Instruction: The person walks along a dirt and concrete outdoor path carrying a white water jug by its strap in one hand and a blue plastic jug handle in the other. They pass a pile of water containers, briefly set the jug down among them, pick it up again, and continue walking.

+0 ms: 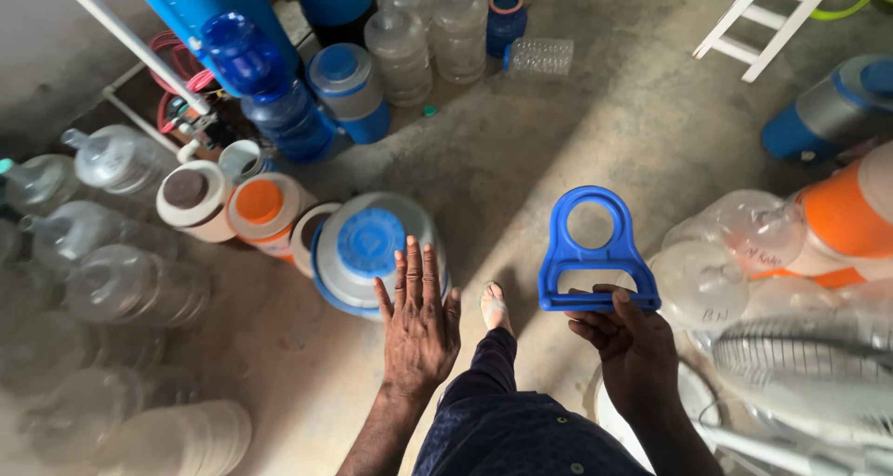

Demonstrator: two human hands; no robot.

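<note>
While the left hand point(419, 323) is held flat and empty, fingers spread, the blue handle point(595, 250) is pinched by its bottom bar in the right hand point(633, 346), right of centre. Probably light, stiff plastic; best gripped there.

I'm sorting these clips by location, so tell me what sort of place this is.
Probably a drinking-water refill shop or its storeroom. Clear empty water jugs crowd the bare concrete floor, insulated dispenser coolers stand among them, and the right hand holds a blue plastic bottle carry-handle.
</note>
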